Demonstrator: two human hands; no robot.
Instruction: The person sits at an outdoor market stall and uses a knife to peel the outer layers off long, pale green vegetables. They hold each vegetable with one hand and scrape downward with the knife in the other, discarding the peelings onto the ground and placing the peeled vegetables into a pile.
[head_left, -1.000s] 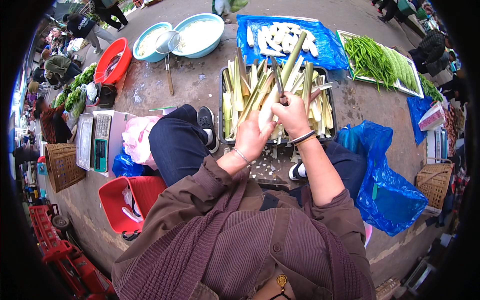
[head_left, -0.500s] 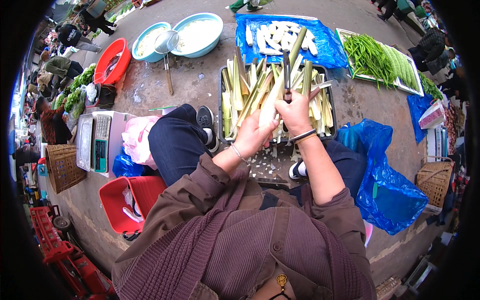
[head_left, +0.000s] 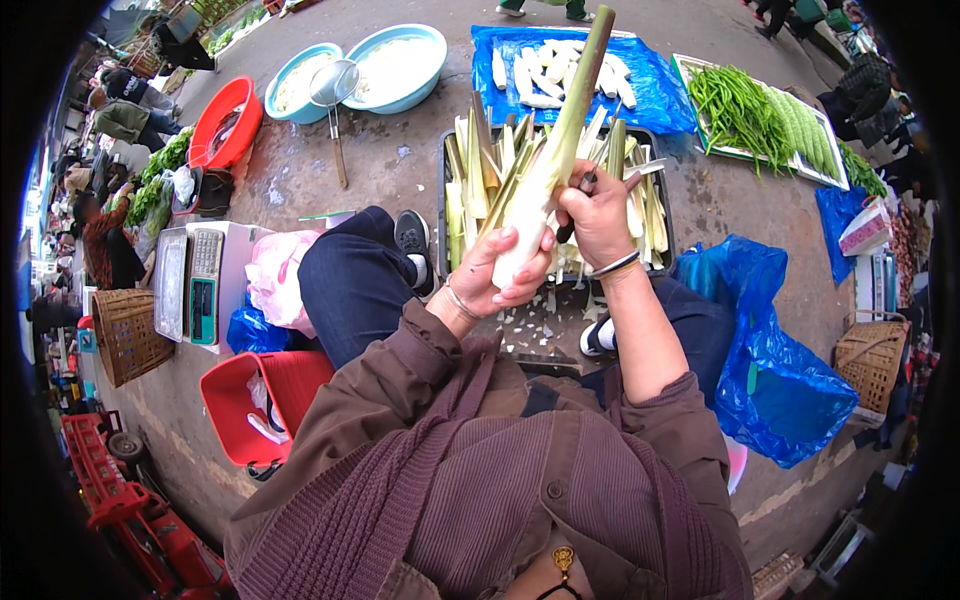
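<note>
My left hand is closed round the pale lower end of a water bamboo shoot. The stalk slants up and away to the right, its green leafy top pointing past the tray. Against its right side is my right hand, fingers curled round a dark-handled tool. Most of that tool is hidden by the fingers, and its blade cannot be made out. Beneath both hands stands a black tray heaped with green and cream leaf sheaths.
Peeled white shoots lie on blue plastic beyond the tray. Green beans sit far right; blue basins and a strainer stand far left. Nearer are a scale, red basket and blue bag.
The shoot has been raised and tilted, its green top swinging up. My right hand has turned, and the tool, earlier pointing away, is now mostly hidden in the fingers.
</note>
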